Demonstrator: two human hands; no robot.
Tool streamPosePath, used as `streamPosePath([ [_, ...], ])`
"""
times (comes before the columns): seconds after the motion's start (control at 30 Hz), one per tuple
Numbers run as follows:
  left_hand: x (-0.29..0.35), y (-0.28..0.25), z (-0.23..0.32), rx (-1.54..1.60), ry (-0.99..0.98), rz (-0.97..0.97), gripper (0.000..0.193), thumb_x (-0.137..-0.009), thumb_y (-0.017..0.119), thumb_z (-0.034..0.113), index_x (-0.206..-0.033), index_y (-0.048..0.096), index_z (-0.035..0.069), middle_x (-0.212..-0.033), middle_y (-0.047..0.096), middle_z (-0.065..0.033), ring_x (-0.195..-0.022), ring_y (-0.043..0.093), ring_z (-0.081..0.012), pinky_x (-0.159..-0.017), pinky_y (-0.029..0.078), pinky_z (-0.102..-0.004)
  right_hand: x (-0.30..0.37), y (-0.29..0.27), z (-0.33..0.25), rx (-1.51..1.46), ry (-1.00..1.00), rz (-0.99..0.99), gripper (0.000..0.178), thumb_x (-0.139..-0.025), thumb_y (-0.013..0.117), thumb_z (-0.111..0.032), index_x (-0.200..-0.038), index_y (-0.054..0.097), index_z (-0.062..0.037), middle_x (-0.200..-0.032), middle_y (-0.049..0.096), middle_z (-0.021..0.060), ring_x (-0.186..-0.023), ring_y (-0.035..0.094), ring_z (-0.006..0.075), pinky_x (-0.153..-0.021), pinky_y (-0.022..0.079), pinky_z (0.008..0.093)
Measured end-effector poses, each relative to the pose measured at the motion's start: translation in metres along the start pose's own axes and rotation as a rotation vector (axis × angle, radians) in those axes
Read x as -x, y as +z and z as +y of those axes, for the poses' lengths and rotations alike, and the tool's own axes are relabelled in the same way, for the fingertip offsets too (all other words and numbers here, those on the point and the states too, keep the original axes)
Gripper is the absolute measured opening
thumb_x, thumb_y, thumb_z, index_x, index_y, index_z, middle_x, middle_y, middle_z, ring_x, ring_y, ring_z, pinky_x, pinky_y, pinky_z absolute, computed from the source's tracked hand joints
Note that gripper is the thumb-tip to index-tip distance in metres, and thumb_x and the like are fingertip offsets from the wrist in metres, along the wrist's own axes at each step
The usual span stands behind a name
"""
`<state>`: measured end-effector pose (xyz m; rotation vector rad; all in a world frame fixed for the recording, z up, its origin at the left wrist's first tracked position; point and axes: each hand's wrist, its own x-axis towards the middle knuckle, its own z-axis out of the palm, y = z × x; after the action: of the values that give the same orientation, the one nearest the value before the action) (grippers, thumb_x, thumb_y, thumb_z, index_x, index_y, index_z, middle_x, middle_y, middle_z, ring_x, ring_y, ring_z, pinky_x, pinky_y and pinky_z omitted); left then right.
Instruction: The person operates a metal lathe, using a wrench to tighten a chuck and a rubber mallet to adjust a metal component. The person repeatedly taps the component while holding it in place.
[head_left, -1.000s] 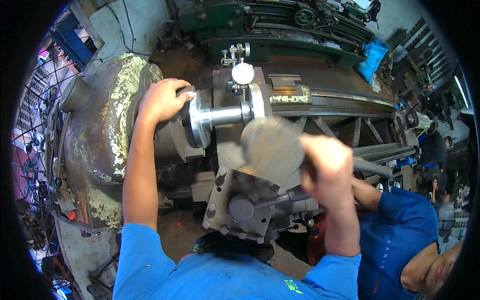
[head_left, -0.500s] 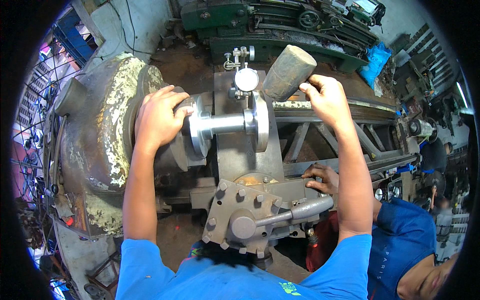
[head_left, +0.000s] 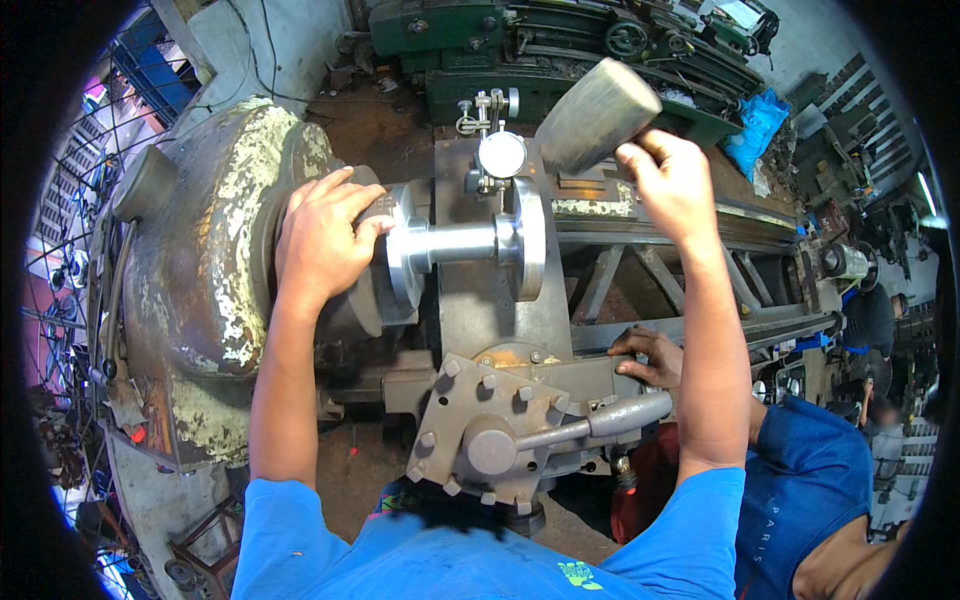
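Note:
My right hand [head_left: 677, 186] grips a mallet whose thick, worn, cylindrical head [head_left: 603, 112] is tilted up above the lathe bed; the handle is mostly hidden by the head and my fingers. My left hand [head_left: 328, 240] is curled over the dark lathe chuck [head_left: 352, 298], its thumb beside a jaw. Held in the chuck is a shiny metal spool-shaped workpiece [head_left: 462, 243] with a wide flange at each end. A round-faced dial indicator [head_left: 502, 156] on a clamp stand stands at the far side of the right flange, its stem pointing down toward it.
In front sits a square tool post [head_left: 490, 420] with a lever handle. A co-worker's hand [head_left: 648, 356] rests on the carriage to the right, the blue-shirted person [head_left: 815, 455] low beside it. A green machine [head_left: 610, 50] and blue bag [head_left: 757, 130] stand behind.
My right hand has lifted the mallet up and to the right, away from the right flange. My left hand stays on the chuck. The whole view has shifted slightly.

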<state>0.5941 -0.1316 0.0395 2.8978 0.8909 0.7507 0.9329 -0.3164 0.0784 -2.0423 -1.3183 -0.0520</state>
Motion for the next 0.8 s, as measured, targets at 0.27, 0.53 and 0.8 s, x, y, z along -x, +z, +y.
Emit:
streamPosePath([
  [0.27, 0.000, 0.001, -0.002, -0.002, 0.007, -0.010, 0.035, -0.087, 0.075, 0.031, -0.113, 0.080, 0.008, -0.117, 0.077, -0.0118, -0.132, 0.061, -0.0324, -0.114, 0.041, -0.0486, 0.000, -0.003, -0.004, -0.004, -0.074, 0.092, 0.025, -0.092, 0.075, -0.024, -0.090, 0.076, 0.0016, -0.075, 0.069, 0.0229, -0.064, 0.067, 0.0294, -0.064, 0.053, 0.0390],
  [0.53, 0.000, 0.002, -0.002, -0.009, -0.010, -0.005, 0.035, -0.087, 0.075, 0.032, -0.113, 0.080, 0.009, -0.118, 0.077, -0.0120, -0.132, 0.061, -0.0324, -0.114, 0.041, -0.0486, 0.023, 0.002, 0.001, 0.267, -0.070, -0.211, 0.025, -0.095, 0.072, -0.030, -0.103, 0.077, -0.0076, -0.097, 0.076, 0.0173, -0.093, 0.073, 0.0400, -0.081, 0.058, 0.0487],
  [0.8, 0.000, 0.002, -0.003, -0.017, -0.007, -0.015, 0.036, -0.088, 0.075, 0.033, -0.115, 0.080, 0.009, -0.121, 0.076, -0.0135, -0.133, 0.060, -0.0320, -0.115, 0.041, -0.0484, 0.007, -0.001, 0.004, -0.075, -0.069, 0.135, 0.022, -0.093, 0.072, -0.021, -0.093, 0.075, 0.0009, -0.079, 0.070, 0.0240, -0.072, 0.069, 0.0403, -0.068, 0.054, 0.0431],
])
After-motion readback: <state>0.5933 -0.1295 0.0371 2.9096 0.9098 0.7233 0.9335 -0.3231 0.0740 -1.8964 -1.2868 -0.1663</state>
